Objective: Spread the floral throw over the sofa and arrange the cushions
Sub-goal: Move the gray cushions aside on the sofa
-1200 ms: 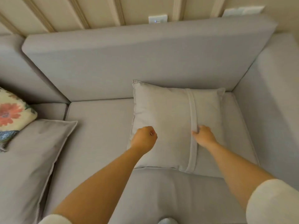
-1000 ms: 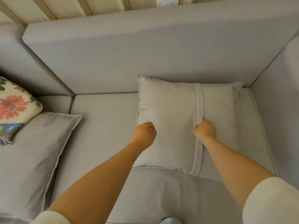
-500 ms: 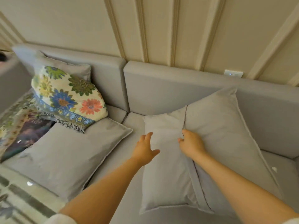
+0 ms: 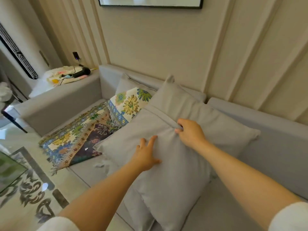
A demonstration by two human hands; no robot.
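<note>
Two hands on grey cushion (image 4: 166,164); right hand (image 4: 191,132) apparently pinching.

Grey cushion (image 4: 166,172) tilted on sofa (image 4: 275,147); floral throw (image 4: 78,139) rumpled left.

the grey sofa (image 4: 275,147) carries grey cushions (image 4: 166,172) at centre frame and a floral throw (image 4: 71,144) at centre left.

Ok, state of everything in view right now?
Front grey cushion: propped up, held by both hands.
Back grey cushion: leaning on the sofa back.
Floral throw: bunched at the far end, not spread.
Left hand: flat on the front cushion.
Right hand: pinching its seam.
</note>
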